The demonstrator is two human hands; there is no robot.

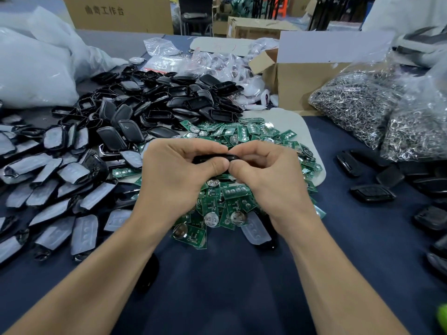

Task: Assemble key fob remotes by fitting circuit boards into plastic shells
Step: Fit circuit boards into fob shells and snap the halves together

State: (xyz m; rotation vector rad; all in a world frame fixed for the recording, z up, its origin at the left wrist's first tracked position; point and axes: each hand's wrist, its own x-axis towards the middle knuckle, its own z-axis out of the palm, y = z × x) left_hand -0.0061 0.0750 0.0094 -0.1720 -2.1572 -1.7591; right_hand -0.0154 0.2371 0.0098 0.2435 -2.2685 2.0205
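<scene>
Fingers (193,147) of the left hand (176,172) curl over a black key fob shell (217,157) held at the centre of the frame, with the thumb pressed against its near edge. The right hand (271,175) pinches the shell's right end between its thumb and bent fingers, so both hands are clamped on the same piece, their thumb tips almost meeting. Most of the shell is hidden, and I cannot tell whether a board sits inside it. Directly below and behind the hands lies a heap of green circuit boards (254,136) carrying round coin cells, spread over a white mat (307,126) on the dark blue tabletop (242,286). A loose translucent button pad (255,228) lies at the heap's lower edge. A pile of empty black shells (169,93) fills the upper centre-left, and shells fitted with pale button pads (48,170) cover the left side. Clear bags of metal key rings (358,105) sit at the right, beside an open cardboard box (297,88), with closed black fobs (372,192) scattered below them.
</scene>
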